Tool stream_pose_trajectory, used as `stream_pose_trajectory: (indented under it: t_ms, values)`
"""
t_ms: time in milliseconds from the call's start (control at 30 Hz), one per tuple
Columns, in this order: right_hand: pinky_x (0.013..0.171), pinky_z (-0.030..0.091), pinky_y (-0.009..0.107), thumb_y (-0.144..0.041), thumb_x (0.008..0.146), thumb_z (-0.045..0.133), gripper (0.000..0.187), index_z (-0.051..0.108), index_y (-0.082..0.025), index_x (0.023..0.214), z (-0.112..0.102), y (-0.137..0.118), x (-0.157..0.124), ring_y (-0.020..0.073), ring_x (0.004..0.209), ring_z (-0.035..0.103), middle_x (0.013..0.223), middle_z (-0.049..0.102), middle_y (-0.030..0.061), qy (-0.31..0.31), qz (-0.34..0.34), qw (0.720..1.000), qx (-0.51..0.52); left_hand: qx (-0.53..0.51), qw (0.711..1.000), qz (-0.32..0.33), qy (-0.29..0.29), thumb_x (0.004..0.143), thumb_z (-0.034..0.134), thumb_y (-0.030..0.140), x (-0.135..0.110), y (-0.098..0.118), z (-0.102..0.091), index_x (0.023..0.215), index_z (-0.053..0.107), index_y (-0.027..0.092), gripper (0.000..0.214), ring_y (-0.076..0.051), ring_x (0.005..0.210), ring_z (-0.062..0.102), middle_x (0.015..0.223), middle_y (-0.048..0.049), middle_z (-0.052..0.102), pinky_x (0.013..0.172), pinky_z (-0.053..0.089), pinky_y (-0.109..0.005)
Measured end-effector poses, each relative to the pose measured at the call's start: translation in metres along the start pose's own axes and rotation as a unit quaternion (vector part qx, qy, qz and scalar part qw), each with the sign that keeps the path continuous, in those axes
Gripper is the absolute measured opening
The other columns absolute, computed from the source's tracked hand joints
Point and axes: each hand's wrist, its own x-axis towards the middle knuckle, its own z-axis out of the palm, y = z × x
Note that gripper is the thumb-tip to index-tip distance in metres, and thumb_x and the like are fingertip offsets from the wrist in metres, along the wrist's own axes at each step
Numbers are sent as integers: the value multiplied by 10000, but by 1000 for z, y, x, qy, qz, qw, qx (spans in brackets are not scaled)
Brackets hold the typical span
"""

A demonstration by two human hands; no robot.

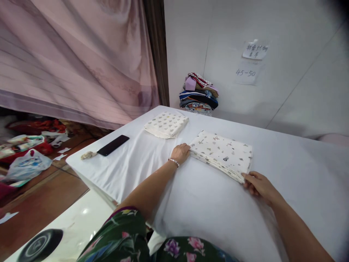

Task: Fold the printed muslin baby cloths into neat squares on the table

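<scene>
A folded white cloth [222,149] with small printed figures lies in a flat, layered rectangle on the white-covered table [215,211]. My left hand [181,153], with a silver bracelet at the wrist, grips its left front corner; the fingertips are partly hidden behind the edge. At the front right corner, my right hand [259,186] pinches the layers between thumb and fingers. Farther back and to the left rests a second folded cloth [167,124], cream with a small heart-like print, touched by neither hand.
A dark phone [113,145] with a beige fluffy charm [88,155] lies near the table's left edge. Behind the table rises a stack of folded fabrics [199,94] against the wall. A pink curtain [81,62] hangs at left; plastic bags [29,165] sit on the floor.
</scene>
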Motion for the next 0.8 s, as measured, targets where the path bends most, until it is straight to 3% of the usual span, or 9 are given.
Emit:
stream_pose_trajectory:
  t_ms: [267, 433, 567, 700, 800]
  values:
    - [416, 366, 240, -486, 748, 524, 303, 403, -221, 666, 7, 2, 4, 108, 371, 472, 488, 552, -44, 63, -73, 992, -78, -35, 999, -16, 27, 768, 499, 153, -1, 11, -17, 924, 634, 207, 213, -196, 894, 570, 963, -44, 632, 781, 443, -336]
    - [437, 361, 238, -419, 773, 479, 218, 422, -228, 686, 12, 1, 1, 101, 370, 444, 490, 525, -73, 70, -138, 982, -110, -82, 989, 80, 90, 842, 458, 244, 10, 46, -27, 1051, 591, 194, 253, -192, 1073, 506, 1139, -63, 589, 930, 387, -364]
    - [462, 350, 230, -406, 794, 445, 200, 498, -232, 710, 13, -4, -5, 104, 393, 437, 466, 499, -76, 69, -178, 972, -140, -85, 988, 115, 65, 886, 404, 346, 25, 66, -17, 1102, 554, 200, 301, -190, 1175, 430, 1247, -60, 525, 1002, 321, -370]
    - [473, 345, 230, -416, 801, 439, 223, 522, -234, 702, 13, -8, -10, 111, 402, 440, 451, 500, -73, 60, -166, 974, -141, -47, 997, 66, 4, 869, 418, 357, 30, 63, 2, 1100, 544, 223, 296, -217, 1196, 405, 1261, -49, 516, 996, 311, -405]
    - [495, 348, 234, -407, 797, 446, 229, 543, -233, 683, 10, -10, -12, 118, 428, 450, 446, 504, -65, 74, -152, 973, -156, -34, 997, 61, 14, 878, 386, 348, 28, 57, 12, 1137, 519, 231, 314, -224, 1222, 376, 1283, -49, 500, 1019, 275, -416]
